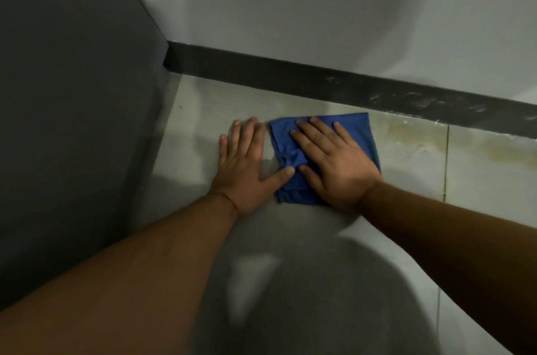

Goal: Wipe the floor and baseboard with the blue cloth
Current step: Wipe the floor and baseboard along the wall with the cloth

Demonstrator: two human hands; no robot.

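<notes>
The blue cloth [356, 129] lies flat on the pale tiled floor [203, 110], close to the dark baseboard [290, 72]. My right hand [331, 160] presses down on the cloth with its fingers spread. My left hand [247, 162] rests flat on the floor just left of the cloth, and its thumb touches the cloth's left edge. The baseboard runs from the corner at upper left down to the right edge; its right stretch bears pale smears. Yellowish stains mark the floor to the right of the cloth.
A tall dark grey panel [72, 93] stands on the left and meets the baseboard in the corner. A white wall [319, 5] rises above the baseboard. A dark shadow covers the floor near me.
</notes>
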